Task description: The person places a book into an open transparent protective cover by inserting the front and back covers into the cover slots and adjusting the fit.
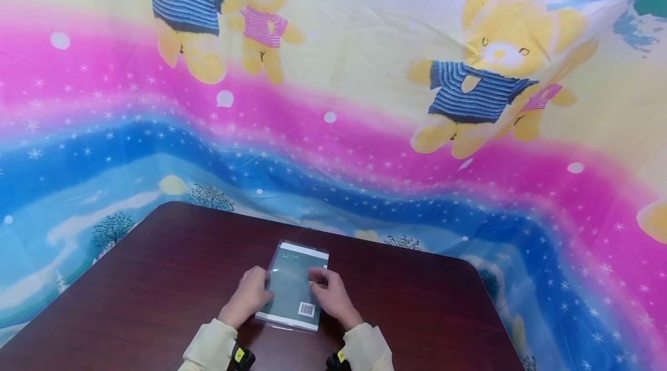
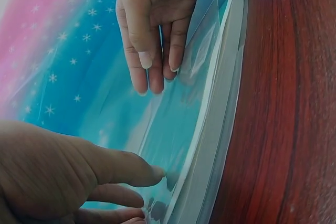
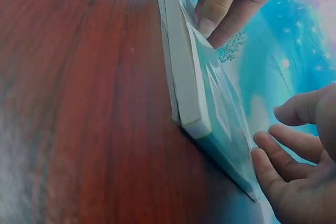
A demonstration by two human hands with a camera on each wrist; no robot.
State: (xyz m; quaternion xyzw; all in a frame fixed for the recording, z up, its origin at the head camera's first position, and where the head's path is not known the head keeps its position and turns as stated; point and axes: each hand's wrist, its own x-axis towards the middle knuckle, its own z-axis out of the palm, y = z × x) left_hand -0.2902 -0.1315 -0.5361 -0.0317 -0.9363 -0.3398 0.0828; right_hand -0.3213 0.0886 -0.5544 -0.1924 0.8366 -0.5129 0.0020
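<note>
A grey-green book (image 1: pixel 293 287) with a barcode, sealed in a clear plastic sleeve, lies flat on the dark wooden table (image 1: pixel 156 278). My left hand (image 1: pixel 252 294) rests at its left edge, fingertips touching the cover. My right hand (image 1: pixel 329 296) lies on the right side of the cover with fingers nearly straight. The left wrist view shows the left hand (image 2: pixel 79 182) low at the left, the right hand (image 2: pixel 152 51) on the glossy sleeve (image 2: pixel 210 124). The right wrist view looks along the book's white page edge (image 3: pixel 184 87), with the right hand (image 3: pixel 294 177) near and the left hand (image 3: pixel 231 3) far.
A bright sheet (image 1: pixel 333 128) printed with teddy bears and pink and blue bands hangs behind and round the table. The table's rounded far corners (image 1: pixel 469 267) are close behind the book. Cream sleeves (image 1: pixel 211 348) cover both forearms.
</note>
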